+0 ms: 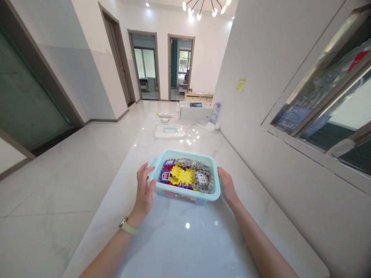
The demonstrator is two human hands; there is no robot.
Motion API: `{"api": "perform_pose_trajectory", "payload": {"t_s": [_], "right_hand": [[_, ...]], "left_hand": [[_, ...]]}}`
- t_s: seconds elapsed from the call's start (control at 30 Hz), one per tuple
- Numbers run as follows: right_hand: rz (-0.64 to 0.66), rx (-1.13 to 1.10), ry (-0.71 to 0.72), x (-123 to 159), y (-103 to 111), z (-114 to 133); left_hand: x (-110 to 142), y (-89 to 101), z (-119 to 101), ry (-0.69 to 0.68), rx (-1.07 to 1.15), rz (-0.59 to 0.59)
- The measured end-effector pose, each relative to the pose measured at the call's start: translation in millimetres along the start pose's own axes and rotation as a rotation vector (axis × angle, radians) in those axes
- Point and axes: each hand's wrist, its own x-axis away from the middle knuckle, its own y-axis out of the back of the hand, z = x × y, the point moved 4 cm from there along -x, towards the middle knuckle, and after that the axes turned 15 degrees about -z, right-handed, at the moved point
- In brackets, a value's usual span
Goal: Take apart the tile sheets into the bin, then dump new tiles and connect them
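A white lidded case with a turquoise handle (pixel 169 131) lies flat on the white marble worktop (pixel 185 251), straight ahead of the tub and well apart from it. Beyond it stands a white cardboard box (pixel 195 111) with a dark item on top. A clear plastic bottle (pixel 215 112) stands near the box by the wall, with a crumpled white tissue (pixel 211 126) just in front of it. Small white items (pixel 164 116) lie at the far end, to the left of the box. None of these stands between the hands and the tub. A yellow sticky note (pixel 240 84) is on the wall to the right, and a glazed window (pixel 319 96) is set in that wall nearer the person.

The pale turquoise plastic tub (pixel 185 192) sits close to the person on the worktop, filled with interlocking toy blocks (pixel 185 175) in yellow, purple, red and grey, some with little window shapes. Both forearms reach forward from the bottom of the view. The left hand (pixel 144 189), with a watch (pixel 127 226) on its wrist, curls its fingers against the tub's left end, and the right hand (pixel 227 185) wraps its right end. The two hands clasp the tub between them. Whether it is lifted off the surface, I cannot tell.
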Motion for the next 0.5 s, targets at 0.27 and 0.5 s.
{"api": "perform_pose_trajectory", "payload": {"t_s": [0.27,0.5], "right_hand": [[0.004,-0.218,-0.283,-0.8,-2.5,-16.8],[-0.115,-0.395,-0.491,-23.2,25.0,-31.1]], "left_hand": [[1.8,-6.1,5.4,0.291,0.377,0.097],[30.1,-19.3,-13.8,0.446,0.518,0.366]]}}
